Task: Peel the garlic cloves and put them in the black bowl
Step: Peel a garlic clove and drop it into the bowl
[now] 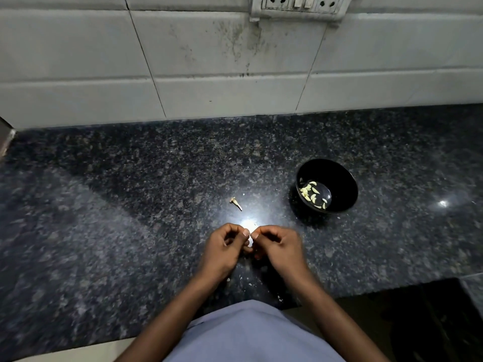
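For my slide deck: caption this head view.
Both hands pinch a garlic clove over the counter; peeled cloves fill the black bowl.

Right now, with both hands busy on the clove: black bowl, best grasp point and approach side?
Take the black bowl by its rim on the side nearest the right hand, coming from above. It stands upright and open on the counter, with bare counter all around it. The peeled cloves lie low inside, so fingers over the rim would likely miss them.
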